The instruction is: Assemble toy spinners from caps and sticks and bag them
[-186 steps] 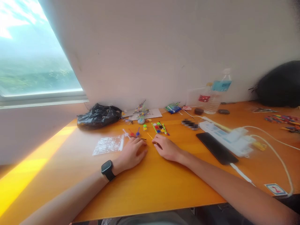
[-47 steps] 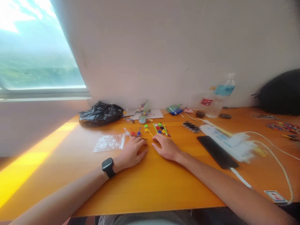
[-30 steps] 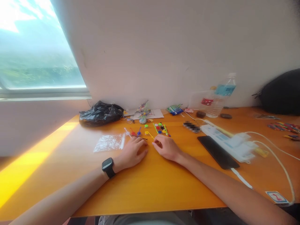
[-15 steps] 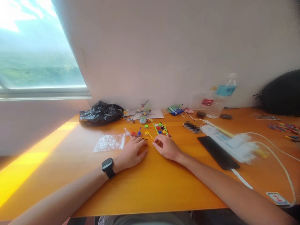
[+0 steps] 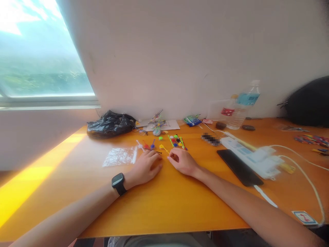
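Note:
My left hand (image 5: 147,167) lies palm down on the table, fingers stretched forward and apart, holding nothing. Just beyond its fingertips is a thin black stick (image 5: 157,151). My right hand (image 5: 183,162) rests on its side with fingers curled and thumb and forefinger tips together; no object shows between them. Close to those tips lies a yellow stick (image 5: 166,149) beside a yellow round piece (image 5: 161,146). Farther left sit a white piece (image 5: 140,145), a red piece (image 5: 146,145) and a blue piece (image 5: 152,146). Green sticks (image 5: 170,140) and several coloured discs are grouped beyond my right hand.
A clear plastic bag (image 5: 119,156) lies left of my left hand, with a black plastic bag (image 5: 110,125) behind. To the right are a phone (image 5: 239,168), a white power strip (image 5: 246,156) with cables, and bottles (image 5: 238,109). A green and blue packet (image 5: 192,120) lies near the wall.

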A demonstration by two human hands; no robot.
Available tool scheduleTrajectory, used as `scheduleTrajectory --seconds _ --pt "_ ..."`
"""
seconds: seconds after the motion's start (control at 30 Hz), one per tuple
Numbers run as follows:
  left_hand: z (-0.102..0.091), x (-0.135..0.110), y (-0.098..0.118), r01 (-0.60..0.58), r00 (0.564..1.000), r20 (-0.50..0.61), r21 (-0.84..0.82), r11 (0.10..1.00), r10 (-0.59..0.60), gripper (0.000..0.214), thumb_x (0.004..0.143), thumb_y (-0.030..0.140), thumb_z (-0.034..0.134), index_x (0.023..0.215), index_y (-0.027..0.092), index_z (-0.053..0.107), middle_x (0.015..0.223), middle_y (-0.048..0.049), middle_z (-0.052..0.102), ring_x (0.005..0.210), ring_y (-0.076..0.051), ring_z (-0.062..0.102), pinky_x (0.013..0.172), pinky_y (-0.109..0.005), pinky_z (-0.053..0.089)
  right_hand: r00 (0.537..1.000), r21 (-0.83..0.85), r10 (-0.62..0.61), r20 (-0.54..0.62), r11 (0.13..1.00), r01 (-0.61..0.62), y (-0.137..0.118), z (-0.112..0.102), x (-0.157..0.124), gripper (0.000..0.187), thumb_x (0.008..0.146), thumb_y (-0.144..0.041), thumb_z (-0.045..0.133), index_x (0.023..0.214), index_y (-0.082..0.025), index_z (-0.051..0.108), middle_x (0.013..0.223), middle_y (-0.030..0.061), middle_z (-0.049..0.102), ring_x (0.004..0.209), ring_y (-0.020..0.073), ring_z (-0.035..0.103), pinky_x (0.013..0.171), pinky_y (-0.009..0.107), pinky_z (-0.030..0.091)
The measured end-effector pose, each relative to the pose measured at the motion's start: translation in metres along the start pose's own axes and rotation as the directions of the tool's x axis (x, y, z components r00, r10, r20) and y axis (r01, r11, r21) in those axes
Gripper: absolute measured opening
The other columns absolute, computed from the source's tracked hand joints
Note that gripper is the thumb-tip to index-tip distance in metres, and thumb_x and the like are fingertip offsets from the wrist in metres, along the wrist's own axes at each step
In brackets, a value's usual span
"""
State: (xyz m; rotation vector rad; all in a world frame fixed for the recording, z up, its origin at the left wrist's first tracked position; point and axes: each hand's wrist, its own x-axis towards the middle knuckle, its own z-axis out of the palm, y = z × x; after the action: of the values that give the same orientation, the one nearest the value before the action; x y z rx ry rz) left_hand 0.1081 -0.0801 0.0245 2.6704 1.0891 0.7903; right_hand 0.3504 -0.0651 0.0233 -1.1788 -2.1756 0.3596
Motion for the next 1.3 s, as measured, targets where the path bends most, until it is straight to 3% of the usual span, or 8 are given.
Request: scheduleTrajectory --seconds 1.3 --pt "0.002 -0.0003 -0.0023 -0.008 1.0 -0.002 0.0 1.0 0.008 0.016 0.099 0.033 0.056 0.112 0.026 0.062 0.115 -0.0079 0.067 0.107 -0.028 0.06 0.095 -0.043 0.05 0.995 -0.011 -0.024 0.092 1.0 0.025 -0.001 -0.0007 -0.0035 0.009 0.095 -0.023 0.063 0.086 -0.021 0.062 0.083 0.0005 0.063 0.072 0.0148 0.056 0.066 0.027 0.04"
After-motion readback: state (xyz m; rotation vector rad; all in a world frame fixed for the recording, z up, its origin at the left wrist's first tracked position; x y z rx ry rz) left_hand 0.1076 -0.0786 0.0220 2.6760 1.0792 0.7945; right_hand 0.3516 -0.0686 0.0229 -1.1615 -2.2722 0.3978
